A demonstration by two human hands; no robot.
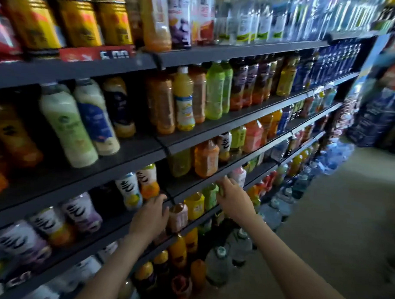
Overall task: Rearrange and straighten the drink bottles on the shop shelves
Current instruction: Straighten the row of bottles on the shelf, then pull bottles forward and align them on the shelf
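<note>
Pink bottle [178, 217]: upright, at shelf [198, 223] front edge.
Yellow bottle [195, 205]: upright, just right of pink.
Green bottle [210, 195]: upright, next along.

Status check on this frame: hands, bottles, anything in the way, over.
Right grip curled on green bottle. Left grip against pink bottle, hold unclear. Shelf edge close above both; no obstruction seen.

Pale floor [324, 221], red shelf-edge label [83, 55]

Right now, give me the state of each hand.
Left hand: against the pink bottle, grip cannot be told.
Right hand: holding a green bottle.
</note>
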